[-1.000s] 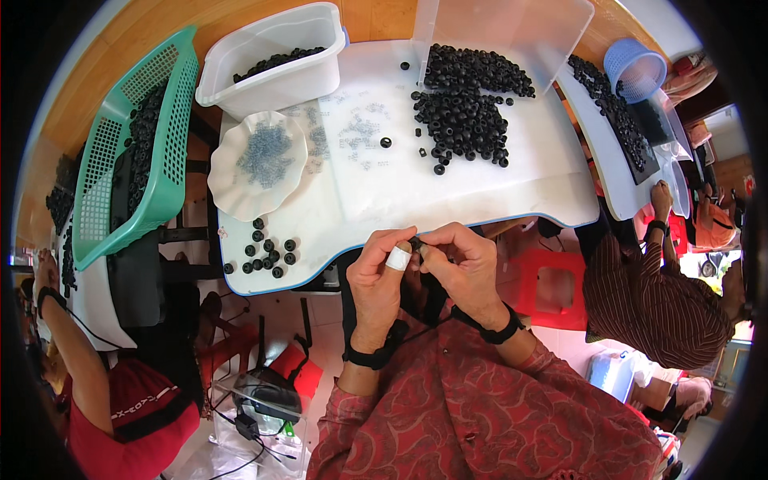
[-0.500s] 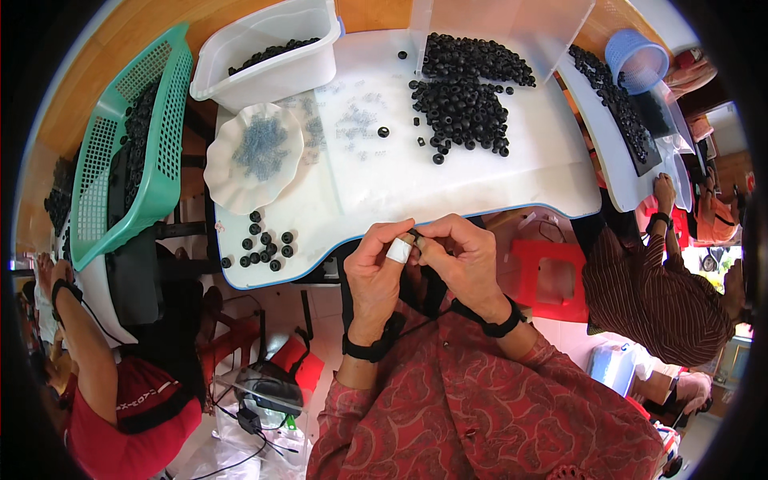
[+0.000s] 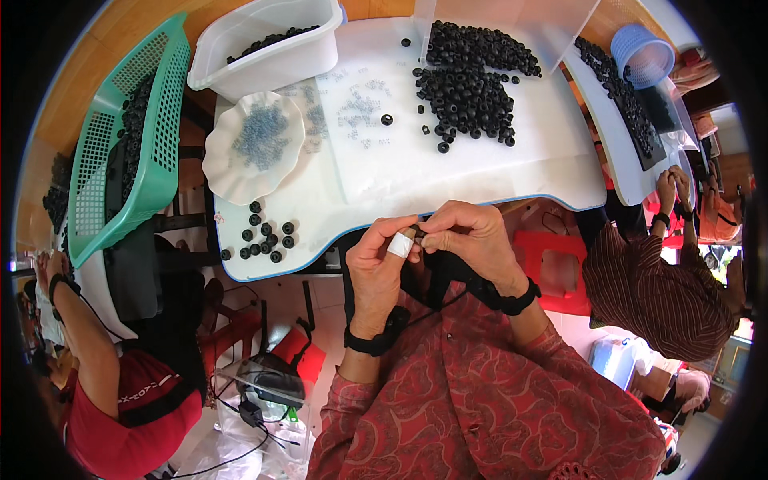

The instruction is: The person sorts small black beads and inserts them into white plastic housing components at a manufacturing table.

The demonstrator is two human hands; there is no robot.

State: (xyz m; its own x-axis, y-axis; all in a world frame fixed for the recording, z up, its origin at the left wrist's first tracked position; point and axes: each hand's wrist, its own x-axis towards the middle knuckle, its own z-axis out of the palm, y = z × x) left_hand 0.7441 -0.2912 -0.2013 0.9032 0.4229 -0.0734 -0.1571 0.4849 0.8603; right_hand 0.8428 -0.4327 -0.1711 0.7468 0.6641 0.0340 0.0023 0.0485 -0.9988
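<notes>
Just past the table's front edge, my left hand (image 3: 373,276), with white tape round one finger, pinches a small round black piece (image 3: 418,231). The fingers of my right hand (image 3: 478,244) close on the same piece from the other side; they partly hide it, so its details cannot be made out. Ahead on the white table lies a large heap of black ring-like pieces (image 3: 468,104). To the left sits a small group of round black pieces (image 3: 268,240). A scalloped cream dish (image 3: 228,176) holds many tiny translucent bits (image 3: 264,138).
A white tub (image 3: 276,68) and a green perforated basket (image 3: 168,144) of black pieces stand at the left. A clear panel (image 3: 512,36) rises behind the heap. Co-workers sit at both sides, one in a striped shirt (image 3: 660,280). A red stool (image 3: 552,268) stands right.
My right hand has turned slightly, its fingers shifting against the black piece. My left hand keeps its pinch. The view has tilted a little. The co-worker at right now shows both hands together.
</notes>
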